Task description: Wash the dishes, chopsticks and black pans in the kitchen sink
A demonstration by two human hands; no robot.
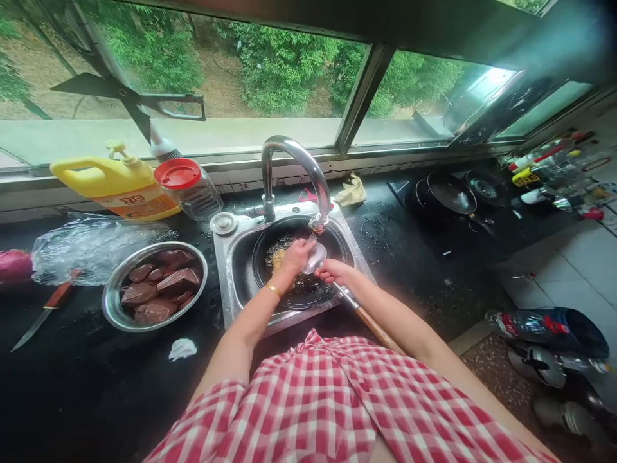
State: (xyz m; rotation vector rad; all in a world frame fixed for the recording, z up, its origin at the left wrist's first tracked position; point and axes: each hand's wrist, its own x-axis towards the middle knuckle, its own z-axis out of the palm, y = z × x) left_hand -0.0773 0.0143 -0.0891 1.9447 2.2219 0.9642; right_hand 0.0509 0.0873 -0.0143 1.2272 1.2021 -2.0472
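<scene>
In the sink [226, 257], at the centre of the head view, a metal spatula [315, 257] sits under the tap [299, 161], over a dark wok [299, 302] that fills the basin. The right hand [335, 271] has its grip clenched round the spatula's neck, the wooden handle running off toward five o'clock. The left hand [296, 254] presses on the blade, apparently with a scrubber [278, 258] under the palm; whether that grip is closed on it I cannot tell.

Wet metal is slippery, so the spatula could twist out of the right hand and drop into the wok. Water striking the blade may splash onto the black table [409, 257]. At nine o'clock a steel bowl of raw meat [154, 286] stands just beside the sink, where dirty spray could reach it. Farther left a knife [43, 312] lies on the table, well apart.
</scene>
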